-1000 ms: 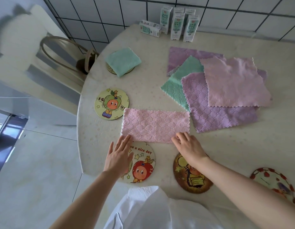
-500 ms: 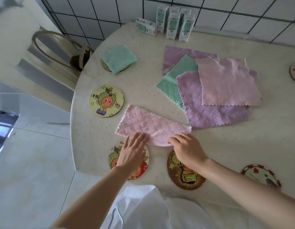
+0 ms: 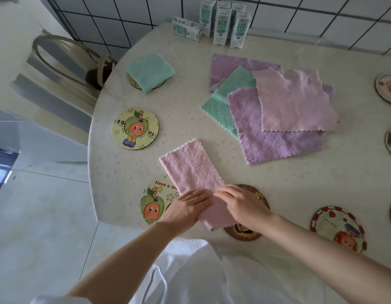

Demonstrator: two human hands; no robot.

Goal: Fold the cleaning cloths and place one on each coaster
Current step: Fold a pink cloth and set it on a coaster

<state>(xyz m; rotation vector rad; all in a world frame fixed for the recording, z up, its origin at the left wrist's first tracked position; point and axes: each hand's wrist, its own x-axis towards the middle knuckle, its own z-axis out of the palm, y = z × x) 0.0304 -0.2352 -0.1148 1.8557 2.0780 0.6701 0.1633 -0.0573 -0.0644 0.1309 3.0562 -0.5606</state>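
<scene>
I note half-folded pink cloth (image 3: 190,167) swung from crosswise to lengthwise, near end between apple-cartoon coaster (image 3: 154,207) and brown coaster (image 3: 242,234). Left hand (image 3: 185,210), right hand (image 3: 240,205) both pinch near end. I judge second fold next.

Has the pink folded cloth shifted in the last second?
Yes. The pink cloth has swung from crosswise to lengthwise, its near end drawn toward the table edge, between the green-fruit coaster and the brown coaster.
</scene>
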